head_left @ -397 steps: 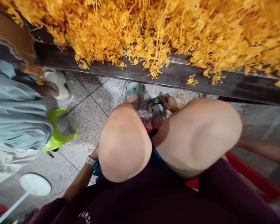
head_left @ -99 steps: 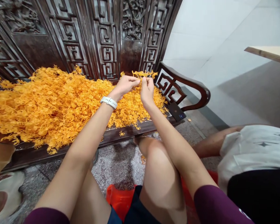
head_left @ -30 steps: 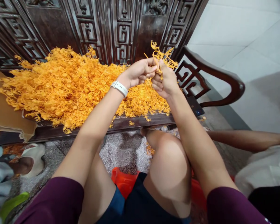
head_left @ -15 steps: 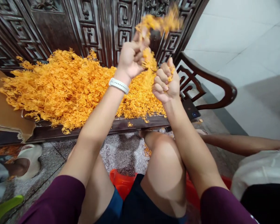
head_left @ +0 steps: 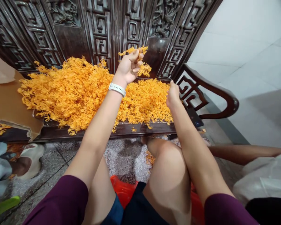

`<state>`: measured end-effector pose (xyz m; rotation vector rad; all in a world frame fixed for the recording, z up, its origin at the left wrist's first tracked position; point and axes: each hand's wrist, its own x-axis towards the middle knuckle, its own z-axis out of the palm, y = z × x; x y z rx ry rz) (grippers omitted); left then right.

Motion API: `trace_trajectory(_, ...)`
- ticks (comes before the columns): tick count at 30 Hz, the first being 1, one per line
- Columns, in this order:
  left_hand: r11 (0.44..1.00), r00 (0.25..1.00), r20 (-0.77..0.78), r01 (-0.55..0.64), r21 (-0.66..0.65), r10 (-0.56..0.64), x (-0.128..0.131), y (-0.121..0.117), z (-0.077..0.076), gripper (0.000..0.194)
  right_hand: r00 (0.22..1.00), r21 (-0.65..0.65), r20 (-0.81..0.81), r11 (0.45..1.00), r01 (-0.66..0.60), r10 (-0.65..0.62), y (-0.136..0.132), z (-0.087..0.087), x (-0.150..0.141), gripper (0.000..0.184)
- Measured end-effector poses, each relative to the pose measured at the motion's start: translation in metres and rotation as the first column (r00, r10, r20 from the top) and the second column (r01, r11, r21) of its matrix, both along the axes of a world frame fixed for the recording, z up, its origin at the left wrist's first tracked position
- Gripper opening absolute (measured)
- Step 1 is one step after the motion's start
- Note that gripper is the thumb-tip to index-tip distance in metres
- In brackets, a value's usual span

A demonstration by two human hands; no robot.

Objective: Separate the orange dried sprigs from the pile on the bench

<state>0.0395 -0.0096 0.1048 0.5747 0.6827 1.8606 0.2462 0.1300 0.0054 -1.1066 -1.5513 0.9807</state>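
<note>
My left hand (head_left: 130,67), with a white wristband (head_left: 117,89), is closed on a cluster of small orange plastic pieces (head_left: 144,69). Thin, spidery and flower-like, they stick out past its fingers above the bench. Below it lies a large heap of the same orange pieces (head_left: 79,93), piled higher on the left. At the heap's right end, close to the bench's armrest, is my right hand (head_left: 173,95). Its thumb points up; the other fingers are turned away from view, so whether it holds anything is hidden.
The dark carved wooden bench (head_left: 67,132) has a curved armrest (head_left: 221,90) at the right. A dark phone-like object (head_left: 194,117) lies by it. Cardboard (head_left: 11,103) stands at the left. Other people's legs show on both sides. A red plastic seat (head_left: 123,189) is beneath me.
My hands have moved apart. The left lowered with orange pieces, and the strands swinging above it have settled. My right hand went from a fist near the left to the heap's right end.
</note>
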Motion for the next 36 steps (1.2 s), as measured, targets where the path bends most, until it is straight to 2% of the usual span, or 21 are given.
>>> trace_trajectory(3,0.999,0.998,-0.042,0.040,-0.013,-0.040,0.005,0.005,-0.010,0.009,0.965,-0.054,-0.157,0.973,-0.222,0.212,-0.035,0.007,-0.010,0.065)
trace_trajectory(5,0.996,0.994,-0.067,0.082,-0.031,-0.084,0.013,0.010,-0.017,0.006,0.920,0.010,-0.178,0.936,-0.352,0.348,-0.063,0.019,-0.024,0.064)
trace_trajectory(8,0.988,0.986,-0.083,0.140,-0.068,-0.146,0.026,0.016,-0.026,0.005,0.880,0.087,-0.167,0.895,-0.436,0.445,-0.087,0.031,-0.041,0.068)
trace_trajectory(11,0.985,0.984,-0.066,0.163,-0.061,-0.167,0.033,0.018,-0.028,0.007,0.877,0.129,-0.173,0.893,-0.431,0.448,-0.088,0.027,-0.043,0.070)
trace_trajectory(14,0.988,0.988,-0.036,0.151,-0.043,-0.152,0.032,0.017,-0.026,0.016,0.864,0.108,-0.202,0.887,-0.448,0.461,-0.087,0.022,-0.038,0.065)
trace_trajectory(20,0.994,0.995,0.022,0.100,-0.045,-0.099,0.027,0.022,-0.022,0.025,0.722,0.010,-0.319,0.764,-0.645,0.614,-0.104,0.033,-0.040,0.060)
trace_trajectory(26,0.994,0.996,0.050,0.082,-0.073,-0.079,0.030,0.025,-0.017,0.024,0.660,-0.047,-0.373,0.697,-0.715,0.652,-0.112,0.042,-0.041,0.060)
trace_trajectory(32,0.978,0.997,-0.081,-0.010,-0.210,-0.007,0.031,0.027,-0.017,0.019,0.740,-0.070,-0.283,0.756,-0.651,0.611,-0.113,0.041,-0.037,0.057)
trace_trajectory(36,0.973,0.986,-0.159,0.014,-0.229,-0.052,0.025,0.030,-0.021,0.027,0.743,-0.093,-0.234,0.746,-0.659,0.627,-0.112,0.040,-0.036,0.057)
